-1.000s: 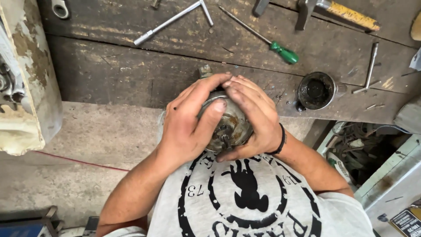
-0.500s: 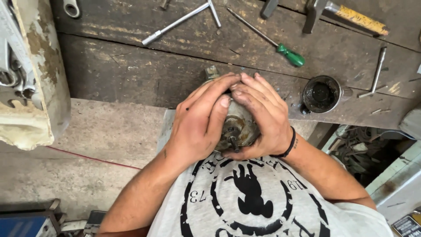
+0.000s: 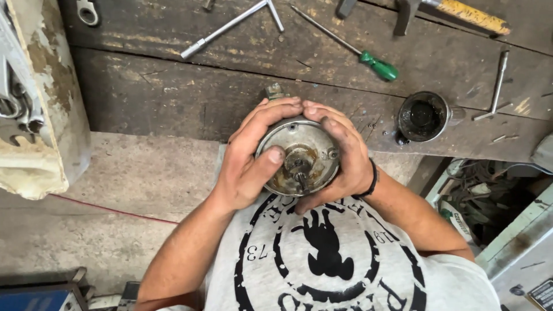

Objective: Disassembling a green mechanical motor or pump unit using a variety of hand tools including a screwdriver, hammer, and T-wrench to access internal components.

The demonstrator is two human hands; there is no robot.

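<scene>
- left hand (image 3: 245, 167) and right hand (image 3: 345, 158) both clamped in a firm grip around round metal motor housing (image 3: 299, 158), thumb on its face.
- best kept square, rusty centre shaft (image 3: 300, 173) upward, close above the tabletop (image 3: 173, 98).

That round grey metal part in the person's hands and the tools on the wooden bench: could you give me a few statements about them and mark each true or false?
1. Both the left hand and the right hand grip the round grey metal part. True.
2. A short shaft sticks out of the part's rusty centre. True.
3. The green-handled screwdriver lies in the person's right hand. False: it lies on the dark wooden bench, apart from both hands.
4. The dark round metal cup stands left of the hands. False: it stands to their right.
5. A silver T-shaped wrench lies on the bench. True.
</scene>
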